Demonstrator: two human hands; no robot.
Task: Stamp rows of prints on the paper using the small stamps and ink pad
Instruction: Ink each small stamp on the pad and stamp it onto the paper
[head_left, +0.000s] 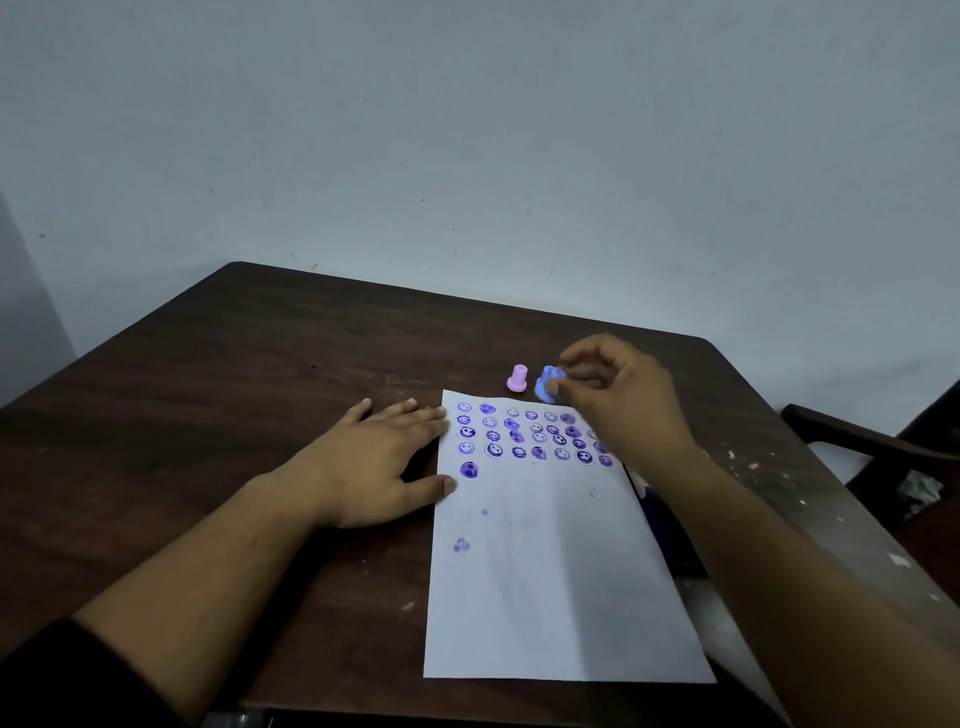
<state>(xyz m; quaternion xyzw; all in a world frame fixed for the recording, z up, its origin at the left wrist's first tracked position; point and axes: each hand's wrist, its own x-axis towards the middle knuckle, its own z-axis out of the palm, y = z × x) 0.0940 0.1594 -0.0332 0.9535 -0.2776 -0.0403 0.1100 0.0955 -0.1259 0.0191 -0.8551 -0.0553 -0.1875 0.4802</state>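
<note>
Worktop (218, 395) dark wood; paper (545, 582) portrait on it, long axis running away from person, lower half unstamped
Left hand (374, 457) flat, fingers straight, pressing paper's left edge
Right hand (618, 400) pinches blue stamp (548, 383) just beyond paper's far edge
Ink pad (660, 514), dark, mostly hidden under right forearm, beside paper's right edge
Pink stamp (517, 378) upright, just left of blue
Next print site judged fifth row, right of lone print (469, 470) — toward person from right hand

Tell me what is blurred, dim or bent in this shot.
Head view: dim, flat light with no glare; the right hand and the blue stamp it pinches are motion-blurred; the left hand, the pink stamp and the prints on the paper look sharper; wide-angle bending curves the table edge on the right.
</note>
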